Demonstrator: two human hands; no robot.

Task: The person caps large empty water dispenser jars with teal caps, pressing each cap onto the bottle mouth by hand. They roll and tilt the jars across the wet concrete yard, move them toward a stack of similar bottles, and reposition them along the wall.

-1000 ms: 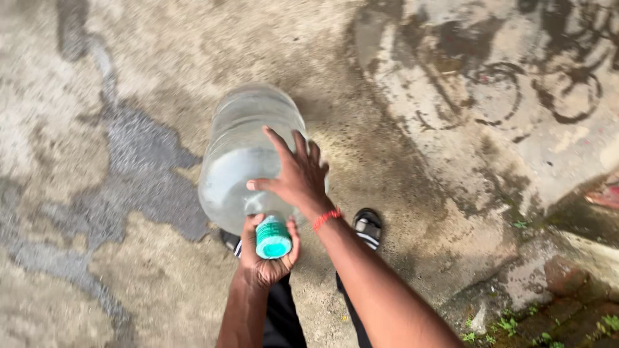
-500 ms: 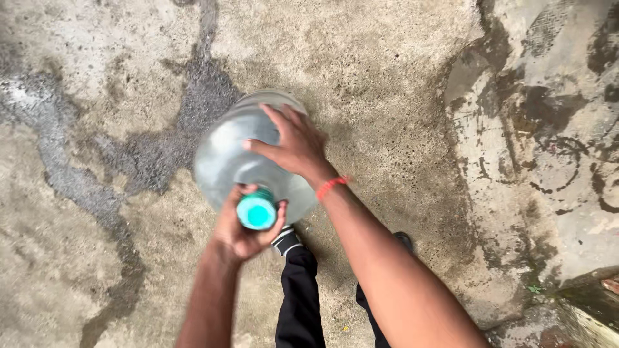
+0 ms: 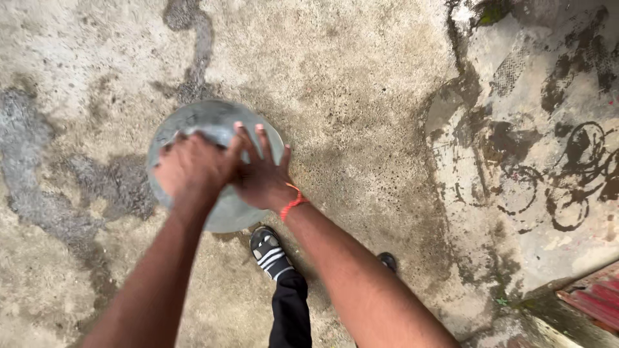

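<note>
While you look straight down, both of your hands are on a big clear water bottle (image 3: 213, 125), seen from its top end so it looks like a round grey disc. Your left hand (image 3: 190, 169) is curled tight over the top middle of the bottle, and it hides the part it is grasping, so you cannot see what is under your fingers. Your right hand (image 3: 261, 174) sits just beside your left hand and touches it. Its fingers are spread flat and press on the side of the bottle, so it steadies the bottle but is not clenched around it. A thin red band (image 3: 293, 203) goes round your right wrist. The bottle is right under your two hands, and its round edge peeks out above and to the left of them. Below your right hand you can see your foot in a black sandal with white stripes (image 3: 271, 252), and a dark trouser leg (image 3: 290, 309). The toe of your other shoe (image 3: 387, 261) shows under your right arm. All around is a rough, stained concrete floor (image 3: 361, 84). Far off to the right of your hands, the floor has dark ring-shaped marks (image 3: 570, 187).
</note>
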